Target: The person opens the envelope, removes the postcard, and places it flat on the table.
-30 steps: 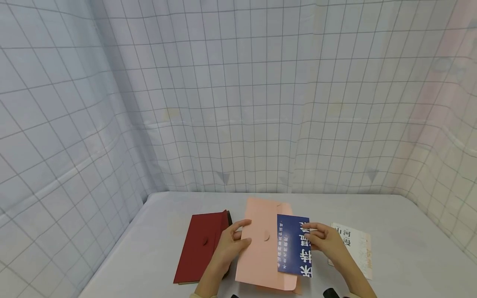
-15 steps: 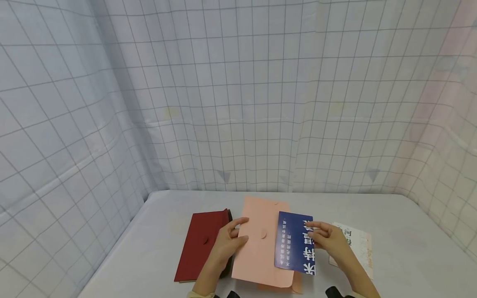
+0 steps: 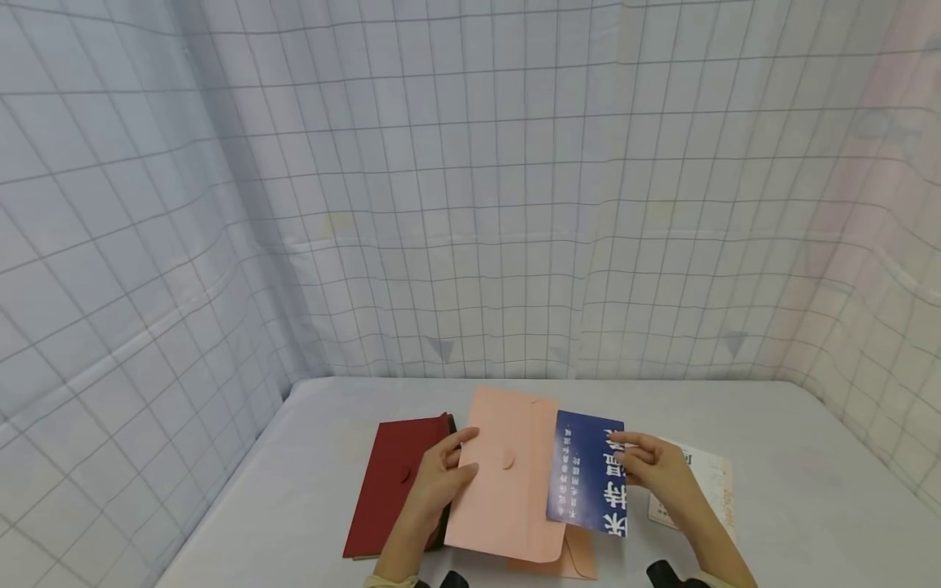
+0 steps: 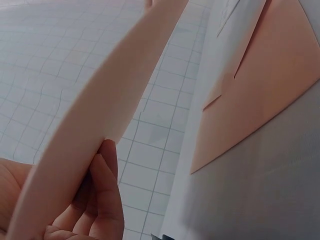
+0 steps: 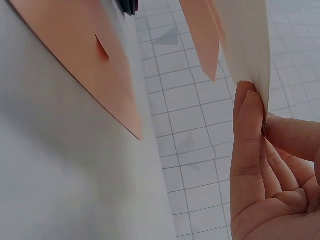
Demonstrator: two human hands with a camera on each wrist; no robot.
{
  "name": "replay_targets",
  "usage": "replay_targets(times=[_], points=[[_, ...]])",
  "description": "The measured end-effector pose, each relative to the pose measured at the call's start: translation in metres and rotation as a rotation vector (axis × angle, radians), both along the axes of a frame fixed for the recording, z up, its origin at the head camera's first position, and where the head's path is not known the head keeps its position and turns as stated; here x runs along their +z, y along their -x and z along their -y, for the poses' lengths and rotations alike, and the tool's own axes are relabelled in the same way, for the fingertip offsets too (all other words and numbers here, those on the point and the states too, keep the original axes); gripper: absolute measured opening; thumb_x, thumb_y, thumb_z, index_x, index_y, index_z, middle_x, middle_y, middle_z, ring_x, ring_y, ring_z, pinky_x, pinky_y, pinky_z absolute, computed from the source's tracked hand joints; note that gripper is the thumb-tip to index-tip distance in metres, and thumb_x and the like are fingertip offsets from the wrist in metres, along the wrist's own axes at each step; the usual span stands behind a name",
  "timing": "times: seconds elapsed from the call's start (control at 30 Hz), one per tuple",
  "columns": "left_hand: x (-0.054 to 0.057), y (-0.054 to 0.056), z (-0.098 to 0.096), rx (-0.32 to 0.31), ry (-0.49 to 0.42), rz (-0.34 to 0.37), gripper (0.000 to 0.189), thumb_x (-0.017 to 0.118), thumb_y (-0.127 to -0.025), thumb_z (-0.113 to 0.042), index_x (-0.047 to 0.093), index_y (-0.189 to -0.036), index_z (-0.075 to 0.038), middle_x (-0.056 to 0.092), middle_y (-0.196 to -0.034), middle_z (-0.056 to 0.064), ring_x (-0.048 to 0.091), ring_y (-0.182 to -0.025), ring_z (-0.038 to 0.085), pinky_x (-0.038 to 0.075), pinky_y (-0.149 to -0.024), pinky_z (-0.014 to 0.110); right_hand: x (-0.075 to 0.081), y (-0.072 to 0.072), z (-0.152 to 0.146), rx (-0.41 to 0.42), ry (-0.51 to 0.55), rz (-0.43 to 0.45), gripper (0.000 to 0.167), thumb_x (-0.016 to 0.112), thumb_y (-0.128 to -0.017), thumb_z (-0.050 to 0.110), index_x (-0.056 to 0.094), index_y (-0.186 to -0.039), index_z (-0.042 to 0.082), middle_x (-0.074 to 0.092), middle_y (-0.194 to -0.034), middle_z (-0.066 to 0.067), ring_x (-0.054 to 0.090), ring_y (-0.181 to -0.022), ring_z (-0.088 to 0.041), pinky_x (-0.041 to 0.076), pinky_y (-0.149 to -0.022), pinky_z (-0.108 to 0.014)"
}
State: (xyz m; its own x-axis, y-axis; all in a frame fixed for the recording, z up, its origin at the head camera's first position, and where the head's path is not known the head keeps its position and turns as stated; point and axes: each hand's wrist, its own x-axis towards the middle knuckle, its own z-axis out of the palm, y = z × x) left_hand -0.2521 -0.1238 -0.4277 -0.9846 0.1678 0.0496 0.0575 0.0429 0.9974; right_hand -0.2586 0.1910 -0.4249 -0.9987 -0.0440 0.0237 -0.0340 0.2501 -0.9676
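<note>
My left hand (image 3: 439, 482) pinches the left edge of a pink envelope (image 3: 507, 498), which it holds raised and tilted. In the left wrist view the thumb and fingers grip that envelope (image 4: 100, 100) edge-on. A blue card (image 3: 588, 474) with white characters is pinched by its right edge between thumb and fingers of my right hand (image 3: 657, 469). From the head view, the card's left edge slightly overlaps the envelope's right edge. The right wrist view shows the card's pale back (image 5: 245, 40). Beneath them a second pink envelope (image 3: 581, 559) lies on the table, mostly hidden.
On the left lies a dark red envelope (image 3: 390, 490) with a rounded tab, stacked over something darker. A white printed card (image 3: 713, 482) rests to the right, partly covered by the right forearm. Grid-patterned curtain (image 3: 470, 245) encloses the white table (image 3: 801, 482).
The left hand has shifted left with the pink envelope. The right hand has drawn the blue card slightly right, so they overlap less. More of the lower envelope shows.
</note>
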Motion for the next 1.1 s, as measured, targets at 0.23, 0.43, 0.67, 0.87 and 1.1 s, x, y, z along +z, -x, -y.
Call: replay_targets(times=[0.23, 0.43, 0.67, 0.87, 1.1], points=[[-0.001, 0.001, 0.005, 0.027, 0.014, -0.016, 0.053, 0.054, -0.089, 0.002, 0.041, -0.14, -0.003, 0.055, -0.129, 0.028, 0.067, -0.09, 0.017, 0.054, -0.073, 0.03, 0.001, 0.0, -0.005, 0.006, 0.017, -0.004, 0.043, 0.057, -0.091, 0.01, 0.049, -0.13, -0.005, 0.072, -0.098, -0.009, 0.068, -0.079, -0.007, 0.056, -0.073, -0.023], [0.003, 0.0, 0.007, 0.053, 0.026, -0.02, 0.052, 0.054, -0.088, 0.003, 0.042, -0.139, -0.002, 0.053, -0.132, 0.028, 0.065, -0.095, 0.018, 0.054, -0.074, 0.029, 0.002, 0.0, -0.008, -0.018, 0.011, 0.016, 0.042, 0.055, -0.092, 0.01, 0.048, -0.132, -0.003, 0.07, -0.106, -0.014, 0.068, -0.08, -0.007, 0.056, -0.074, -0.025], [0.004, 0.001, 0.009, 0.069, 0.027, -0.027, 0.052, 0.054, -0.088, 0.003, 0.042, -0.139, -0.002, 0.053, -0.132, 0.026, 0.065, -0.094, 0.017, 0.053, -0.073, 0.029, 0.003, 0.001, -0.011, -0.023, -0.01, 0.012, 0.042, 0.055, -0.093, 0.01, 0.048, -0.132, -0.003, 0.071, -0.106, -0.013, 0.068, -0.081, -0.007, 0.056, -0.074, -0.023], [0.005, 0.002, 0.011, 0.093, 0.026, -0.022, 0.052, 0.054, -0.088, 0.003, 0.044, -0.138, -0.004, 0.052, -0.134, 0.025, 0.064, -0.095, 0.017, 0.052, -0.073, 0.029, 0.004, 0.001, -0.014, -0.036, -0.02, 0.011, 0.043, 0.056, -0.093, 0.011, 0.048, -0.132, -0.002, 0.072, -0.103, -0.01, 0.067, -0.08, -0.006, 0.055, -0.074, -0.022], [0.006, 0.003, 0.015, 0.125, 0.023, -0.022, 0.051, 0.054, -0.087, 0.003, 0.045, -0.137, -0.003, 0.053, -0.132, 0.026, 0.064, -0.091, 0.017, 0.053, -0.071, 0.028, 0.004, 0.001, -0.017, -0.045, -0.03, 0.003, 0.043, 0.056, -0.093, 0.011, 0.048, -0.132, -0.003, 0.072, -0.102, -0.009, 0.067, -0.079, -0.005, 0.055, -0.074, -0.022]])
